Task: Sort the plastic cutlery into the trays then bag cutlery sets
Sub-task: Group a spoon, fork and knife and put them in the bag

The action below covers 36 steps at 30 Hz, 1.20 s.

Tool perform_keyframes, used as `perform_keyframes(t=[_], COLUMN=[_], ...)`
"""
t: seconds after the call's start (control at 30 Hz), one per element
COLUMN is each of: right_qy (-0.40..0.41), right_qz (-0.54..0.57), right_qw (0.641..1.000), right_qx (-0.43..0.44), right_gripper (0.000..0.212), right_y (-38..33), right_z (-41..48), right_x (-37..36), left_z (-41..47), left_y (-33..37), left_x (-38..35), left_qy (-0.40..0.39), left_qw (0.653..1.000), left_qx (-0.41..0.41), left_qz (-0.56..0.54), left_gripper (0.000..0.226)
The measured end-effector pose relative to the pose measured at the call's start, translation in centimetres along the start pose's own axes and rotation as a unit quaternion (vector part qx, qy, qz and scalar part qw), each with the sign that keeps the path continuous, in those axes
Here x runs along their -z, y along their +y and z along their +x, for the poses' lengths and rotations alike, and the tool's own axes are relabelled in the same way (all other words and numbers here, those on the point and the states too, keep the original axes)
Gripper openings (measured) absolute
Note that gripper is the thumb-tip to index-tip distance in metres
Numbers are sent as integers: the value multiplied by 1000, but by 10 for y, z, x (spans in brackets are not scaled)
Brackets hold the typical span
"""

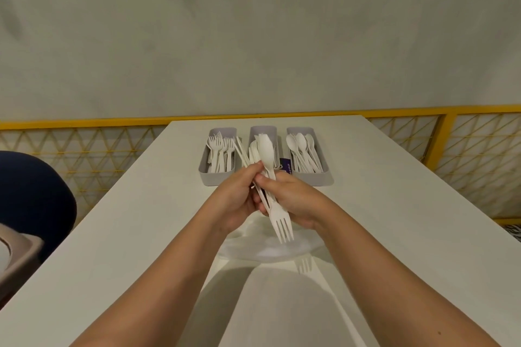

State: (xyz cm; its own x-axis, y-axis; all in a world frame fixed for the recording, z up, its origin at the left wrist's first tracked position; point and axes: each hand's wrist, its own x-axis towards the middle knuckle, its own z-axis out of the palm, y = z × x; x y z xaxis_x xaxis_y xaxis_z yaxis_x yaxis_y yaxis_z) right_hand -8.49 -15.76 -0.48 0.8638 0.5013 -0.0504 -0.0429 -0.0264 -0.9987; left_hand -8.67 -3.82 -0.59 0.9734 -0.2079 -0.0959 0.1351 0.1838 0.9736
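Observation:
Both hands meet above the white table, holding one bundle of white plastic cutlery. My left hand grips it from the left, my right hand from the right. A spoon sticks up out of the bundle and a fork points down toward me. Behind stand three grey trays: the left tray with forks, the middle tray largely hidden by the bundle, the right tray with spoons. A clear plastic bag lies under my hands, with another fork beside it.
A small purple label shows between the middle and right trays. A dark blue chair sits left of the table, with a beige bin below it. A yellow mesh railing runs behind the table.

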Motion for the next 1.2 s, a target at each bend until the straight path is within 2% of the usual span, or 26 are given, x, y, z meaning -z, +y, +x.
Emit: perform_keyframes(t=[0.1, 0.33, 0.5, 0.7, 0.83, 0.93, 1.1, 1.2], right_qy=[-7, -18, -39, -23, -31, 23, 151, 168], right_qz=[13, -13, 60, 53, 32, -34, -184, -233], right_qw=[999, 997, 992, 991, 990, 990, 968, 955], right_qx=[-31, -80, -101, -121, -137, -137, -84, -78], right_gripper=[17, 34, 48, 56, 55, 54, 43, 32], right_y=[1, -1, -4, -3, -4, -4, -13, -15], right_z=[4, 4, 8, 8, 7, 5, 8, 14], right_x=[1, 3, 1, -4, 1, 7, 18, 25], left_z=[0, 10, 9, 11, 15, 19, 20, 25], left_y=[0, -5, -10, -9, -3, 2, 7, 8], left_x=[1, 8, 9, 9, 13, 20, 26, 29], left_qy=[-10, 6, -57, 57, 89, 74, 22, 6], left_qw=[1000, 1000, 995, 998, 989, 981, 985, 981], left_qx=[-4, -15, 29, 25, 1, -11, 11, 10], left_qz=[5, -27, -72, -33, -119, -178, -173, -193], left_gripper=[35, 43, 45, 38, 26, 28, 29, 27])
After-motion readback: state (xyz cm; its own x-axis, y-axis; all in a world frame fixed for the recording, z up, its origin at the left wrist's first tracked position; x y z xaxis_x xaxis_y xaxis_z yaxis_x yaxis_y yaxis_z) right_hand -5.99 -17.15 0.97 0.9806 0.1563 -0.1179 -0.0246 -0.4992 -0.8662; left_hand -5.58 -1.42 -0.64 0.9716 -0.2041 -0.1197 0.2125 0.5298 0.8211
